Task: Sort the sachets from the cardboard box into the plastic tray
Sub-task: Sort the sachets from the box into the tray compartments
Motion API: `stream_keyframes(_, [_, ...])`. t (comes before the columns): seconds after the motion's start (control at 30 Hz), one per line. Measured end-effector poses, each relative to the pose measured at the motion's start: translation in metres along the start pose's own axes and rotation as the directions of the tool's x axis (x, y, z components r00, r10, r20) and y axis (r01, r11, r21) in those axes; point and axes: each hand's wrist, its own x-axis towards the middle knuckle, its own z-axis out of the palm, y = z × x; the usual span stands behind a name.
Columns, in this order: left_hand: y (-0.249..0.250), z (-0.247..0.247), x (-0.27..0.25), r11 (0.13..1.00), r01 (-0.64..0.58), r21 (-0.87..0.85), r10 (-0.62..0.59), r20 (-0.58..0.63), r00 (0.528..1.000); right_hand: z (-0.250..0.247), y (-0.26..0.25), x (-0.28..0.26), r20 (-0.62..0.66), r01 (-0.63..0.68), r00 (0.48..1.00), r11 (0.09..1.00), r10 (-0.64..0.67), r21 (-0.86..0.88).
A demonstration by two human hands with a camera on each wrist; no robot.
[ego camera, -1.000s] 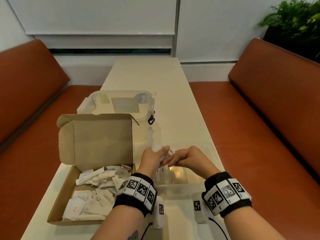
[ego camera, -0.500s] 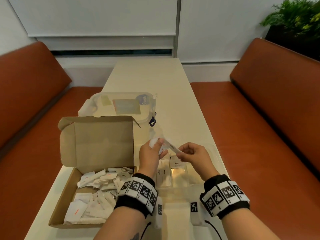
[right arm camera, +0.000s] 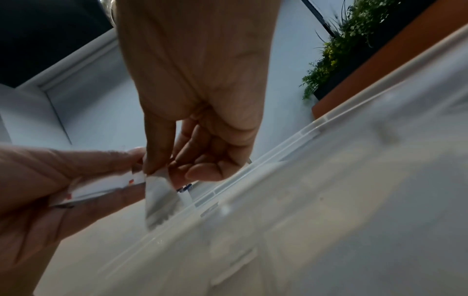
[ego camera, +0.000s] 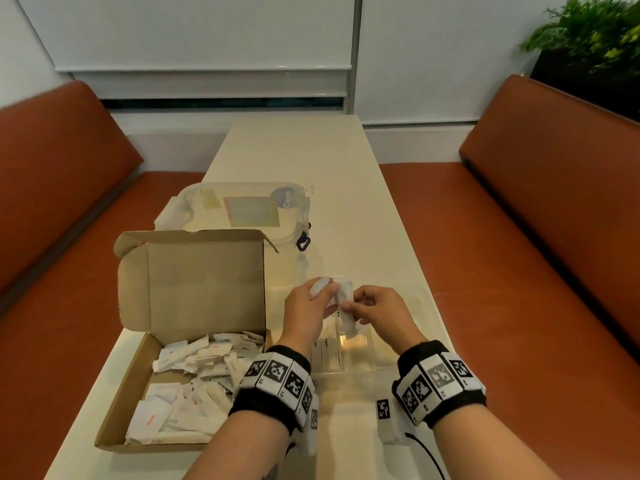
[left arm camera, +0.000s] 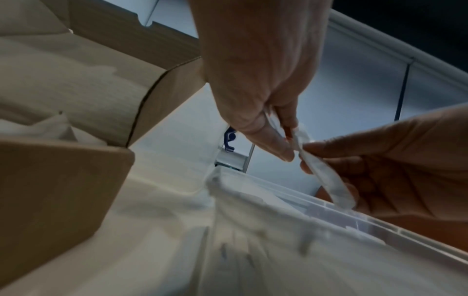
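The cardboard box (ego camera: 145, 393) at the left held a heap of loose sachets (ego camera: 194, 386). The left hand (ego camera: 308, 310) clutched a small bunch of them, while the right hand (ego camera: 377, 311) pinched one long sachet (ego camera: 346, 313) by its upper end, hanging just above the plastic tray (ego camera: 433, 317). Done well, the pinch would stay light and the strip be lowered flat into a matching compartment. Half a second earlier that sachet had lain slanted between both hands; now it hung nearly upright
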Motion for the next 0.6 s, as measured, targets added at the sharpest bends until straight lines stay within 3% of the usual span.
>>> stream_keyframes(0.23, [-0.008,-0.004,0.006,0.999,0.051,-0.002,-0.051,-0.175,0.983,0.001,-0.005,0.003,-0.157,-0.033,0.986,0.987,0.058,0.158])
stream_keyframes(0.5, [-0.004,-0.006,0.006,0.984,0.175,-0.020,-0.175,0.001,0.985,0.007,-0.014,0.004,-0.234,0.062,0.972,0.919,0.033,0.389])
stream_keyframes(0.6, [-0.003,-0.009,0.004,0.980,0.189,-0.057,-0.188,0.018,0.982,0.011,-0.018,0.002,-0.189,0.051,0.982,0.935,0.017,0.350])
